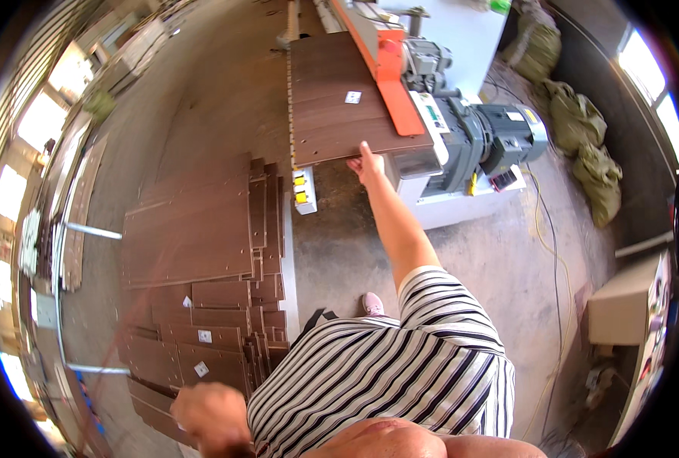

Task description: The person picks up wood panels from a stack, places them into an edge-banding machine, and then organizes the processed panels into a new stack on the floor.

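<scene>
The right hand (367, 162) is stretched far forward on a bare arm and its fingers rest on the near edge of a dark brown wooden panel (339, 99), close to that panel's near right corner; the hand looks narrow, fingers together against the board, though whether they curl under the edge cannot be told. The panel lies flat on the feed surface of a grey and white machine (461, 130), with its right long edge running along the orange guide rail (389, 76). A small white label (353, 97) sits near the middle of the panel, and a row of small holes runs down its left edge.

The left hand (211, 418) is low at the bottom of the view, blurred, hanging over the near end of a stack of similar brown panels (194, 237); whether it grips anything cannot be told. The stack lies on a low cart to the left of the machine, with larger boards at the far end and shorter pieces, some with white labels, at the near end. A striped shirt (385, 374) fills the lower middle. Green sacks (583, 137) lie on the concrete floor (499, 259) beyond the machine's right side, and a yellow cable (547, 229) trails across it
</scene>
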A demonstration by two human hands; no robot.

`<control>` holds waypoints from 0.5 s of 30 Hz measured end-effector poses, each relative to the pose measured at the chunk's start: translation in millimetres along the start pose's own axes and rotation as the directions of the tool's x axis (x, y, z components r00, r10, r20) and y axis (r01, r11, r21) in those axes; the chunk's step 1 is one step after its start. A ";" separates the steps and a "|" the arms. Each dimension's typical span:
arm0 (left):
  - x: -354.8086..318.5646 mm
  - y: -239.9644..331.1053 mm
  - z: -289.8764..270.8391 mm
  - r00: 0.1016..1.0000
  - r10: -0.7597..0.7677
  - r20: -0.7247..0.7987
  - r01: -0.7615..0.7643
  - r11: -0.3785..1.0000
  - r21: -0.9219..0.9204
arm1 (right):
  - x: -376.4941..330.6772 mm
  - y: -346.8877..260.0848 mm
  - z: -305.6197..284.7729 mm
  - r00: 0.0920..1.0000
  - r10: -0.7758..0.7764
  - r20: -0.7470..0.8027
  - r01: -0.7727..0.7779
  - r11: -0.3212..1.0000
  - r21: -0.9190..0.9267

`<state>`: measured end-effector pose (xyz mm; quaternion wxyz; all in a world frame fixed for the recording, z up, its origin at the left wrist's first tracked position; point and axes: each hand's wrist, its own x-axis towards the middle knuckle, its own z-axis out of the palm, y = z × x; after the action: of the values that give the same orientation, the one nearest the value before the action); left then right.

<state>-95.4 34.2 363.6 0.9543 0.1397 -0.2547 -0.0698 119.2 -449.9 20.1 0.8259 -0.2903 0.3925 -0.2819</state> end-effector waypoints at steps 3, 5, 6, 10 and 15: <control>-5.5 -0.8 -75.2 0.871 -0.491 0.015 0.249 0.467 0.848 | -21.0 28.1 -18.2 0.965 -0.092 0.245 0.072 0.993 0.093; -24.4 -8.6 -122.1 0.827 -0.443 -0.345 0.488 0.263 0.832 | -46.0 30.5 -26.4 0.946 -0.058 0.318 0.022 0.993 0.115; -35.5 -13.6 -145.0 0.775 -0.374 -0.509 0.595 0.163 0.787 | -61.7 26.8 -30.1 0.943 -0.020 0.332 -0.015 0.995 0.101; -53.2 -43.2 -210.4 0.611 -0.493 -0.619 0.663 -0.108 0.740 | -94.2 17.8 -67.1 0.914 0.012 0.406 -0.054 0.994 0.092; -53.4 -83.2 -244.9 0.515 -0.575 -0.635 0.701 -0.144 0.699 | -165.7 -15.3 -83.8 0.905 0.265 0.332 -0.208 0.958 -0.197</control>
<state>-22.6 22.6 110.0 0.5214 0.7698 -0.0858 -0.3580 -40.8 -366.9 67.4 0.8858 -0.3506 0.2901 -0.0907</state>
